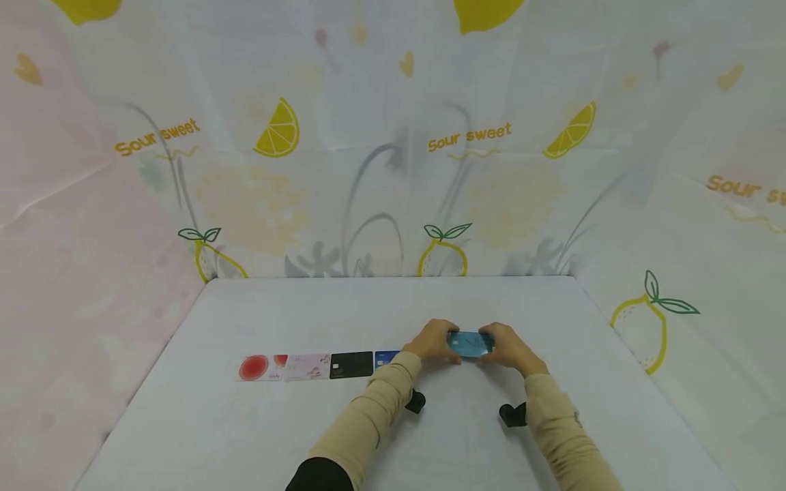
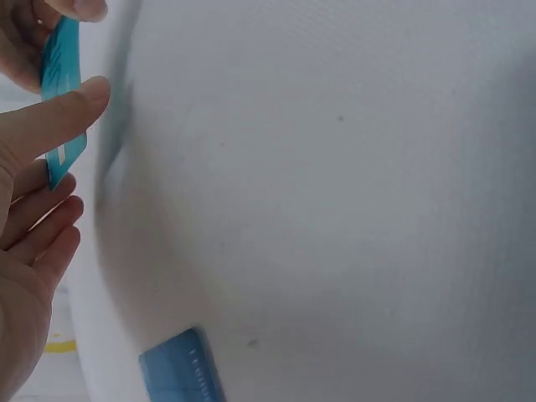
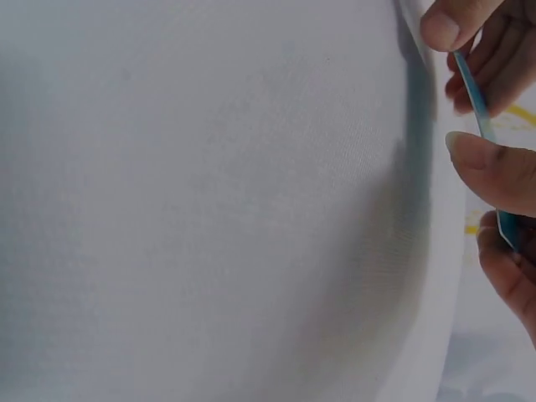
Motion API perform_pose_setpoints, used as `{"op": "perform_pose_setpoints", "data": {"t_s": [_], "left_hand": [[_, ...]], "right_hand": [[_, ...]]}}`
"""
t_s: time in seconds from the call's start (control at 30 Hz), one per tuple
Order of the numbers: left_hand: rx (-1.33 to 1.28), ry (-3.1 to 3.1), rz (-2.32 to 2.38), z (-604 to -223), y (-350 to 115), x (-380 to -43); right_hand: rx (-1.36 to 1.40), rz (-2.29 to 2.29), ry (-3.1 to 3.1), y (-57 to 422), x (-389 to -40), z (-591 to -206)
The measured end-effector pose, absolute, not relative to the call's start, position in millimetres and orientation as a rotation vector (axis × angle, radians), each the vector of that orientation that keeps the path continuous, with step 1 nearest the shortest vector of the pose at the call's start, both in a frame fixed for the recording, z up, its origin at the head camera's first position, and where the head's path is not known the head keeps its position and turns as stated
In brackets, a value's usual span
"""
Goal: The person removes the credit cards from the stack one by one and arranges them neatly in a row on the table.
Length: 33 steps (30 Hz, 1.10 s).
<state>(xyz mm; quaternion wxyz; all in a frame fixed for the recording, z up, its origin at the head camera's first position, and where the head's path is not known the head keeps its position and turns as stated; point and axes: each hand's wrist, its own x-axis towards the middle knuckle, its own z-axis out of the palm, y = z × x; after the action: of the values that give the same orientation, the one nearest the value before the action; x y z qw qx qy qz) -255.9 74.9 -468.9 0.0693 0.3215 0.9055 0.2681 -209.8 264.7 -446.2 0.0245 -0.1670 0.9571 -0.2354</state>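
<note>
A teal bank-type card (image 1: pixel 471 344) is held up between both hands, above the white table. My left hand (image 1: pixel 432 339) pinches its left end; in the left wrist view the thumb lies across the card's face (image 2: pixel 64 75) with the fingers behind. The right hand (image 1: pixel 508 349) pinches the opposite end, thumb in front, and the right wrist view shows the card (image 3: pixel 477 100) nearly edge-on. Left of the hands, a row of cards lies flat: a white card with red circles (image 1: pixel 254 367), a pale pink card (image 1: pixel 307 367), a black card (image 1: pixel 352 365) and a blue card (image 1: pixel 385 357), partly hidden by the left sleeve.
The white table (image 1: pixel 245 436) ends at a back edge against a hanging cloth (image 1: pixel 368 204) printed with lemons. Cloth also borders both sides. Black wrist-worn pieces (image 1: pixel 513 414) stick out from the sleeves near the tabletop.
</note>
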Motion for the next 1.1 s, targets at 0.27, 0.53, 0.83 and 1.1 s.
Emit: {"op": "perform_pose_setpoints", "data": {"t_s": [0.27,0.53,0.83,1.1], "left_hand": [[0.989,2.738,0.875,-461,61,-252],[1.021,2.775,0.895,-466,46,-243],[1.036,2.793,0.919,-462,30,-235],[1.016,2.804,0.927,-464,24,-233]], "right_hand": [[-0.51,-0.844,2.97,262,-206,-443],[-0.576,-0.933,2.951,257,-198,-445],[-0.659,-0.968,2.971,255,-192,-452],[-0.747,-1.018,2.958,253,-192,-455]]}}
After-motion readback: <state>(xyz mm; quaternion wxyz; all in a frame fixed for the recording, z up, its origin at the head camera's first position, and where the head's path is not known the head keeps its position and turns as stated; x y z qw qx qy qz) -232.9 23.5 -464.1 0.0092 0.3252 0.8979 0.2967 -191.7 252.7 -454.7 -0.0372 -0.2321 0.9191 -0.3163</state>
